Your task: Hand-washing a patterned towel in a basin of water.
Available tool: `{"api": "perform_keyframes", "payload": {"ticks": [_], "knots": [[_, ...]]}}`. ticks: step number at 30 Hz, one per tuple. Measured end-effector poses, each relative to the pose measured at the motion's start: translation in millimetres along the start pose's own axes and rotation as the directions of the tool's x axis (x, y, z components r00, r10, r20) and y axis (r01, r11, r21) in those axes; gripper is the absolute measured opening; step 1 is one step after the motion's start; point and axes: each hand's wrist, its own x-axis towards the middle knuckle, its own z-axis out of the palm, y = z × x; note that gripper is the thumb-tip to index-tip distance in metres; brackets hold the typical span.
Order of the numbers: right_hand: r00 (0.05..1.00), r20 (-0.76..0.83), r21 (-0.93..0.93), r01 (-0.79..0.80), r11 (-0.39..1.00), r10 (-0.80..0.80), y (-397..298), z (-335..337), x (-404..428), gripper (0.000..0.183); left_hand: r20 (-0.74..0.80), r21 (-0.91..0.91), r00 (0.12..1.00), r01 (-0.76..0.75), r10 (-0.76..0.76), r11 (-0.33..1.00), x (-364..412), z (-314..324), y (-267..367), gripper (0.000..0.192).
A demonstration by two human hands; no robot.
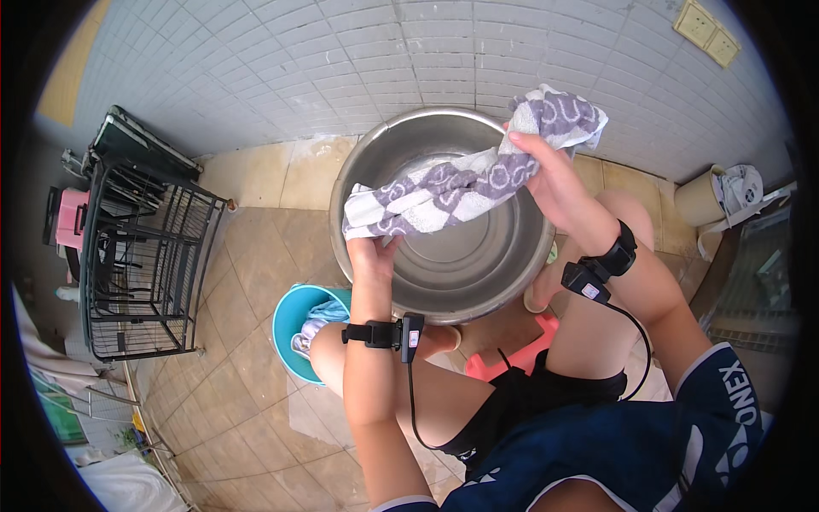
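A grey and white patterned towel (441,192) is stretched in a loose roll above a large round metal basin (448,310). My left hand (373,256) grips its lower left end from beneath, with the fingers mostly hidden behind the cloth. Farther up and to the right, my right hand (553,176) is closed around the towel near its other end, and a bunched part of the cloth hangs past the thumb toward the wall. The basin's visible bottom is bare metal.
Left of my knee stands a turquoise bucket (285,333) holding cloths (323,313). A black wire cage (150,269) stands farther left. Under me is a red plastic stool (512,355). At right, a beige bin (700,198) stands by the tiled wall (441,57).
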Motion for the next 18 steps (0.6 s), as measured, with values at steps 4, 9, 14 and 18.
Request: {"api": "perform_keyframes", "payload": {"ticks": [4, 9, 14, 18], "knots": [[0.997, 0.060, 0.198, 0.028, 0.980, -0.040, -12, -4, 4, 0.022, -0.045, 0.054, 0.993, -0.109, 0.112, 0.993, 6, -8, 6, 0.037], [0.992, -0.022, 0.024, 0.128, 0.991, -0.128, -11, -19, 14, 0.024, -0.021, -0.051, 0.981, -0.196, 0.195, 0.979, 0, -12, 21, 0.037], [0.968, -0.171, 0.179, 0.214, 0.960, -0.184, -27, -19, 11, 0.026, -0.026, -0.190, 0.952, -0.304, 0.305, 0.933, -10, -7, 38, 0.027], [0.970, -0.130, -0.050, 0.200, 0.978, -0.205, -39, -52, 19, 0.025, -0.041, -0.031, 0.769, -0.639, 0.638, 0.768, -11, 0, 34, 0.028]]}}
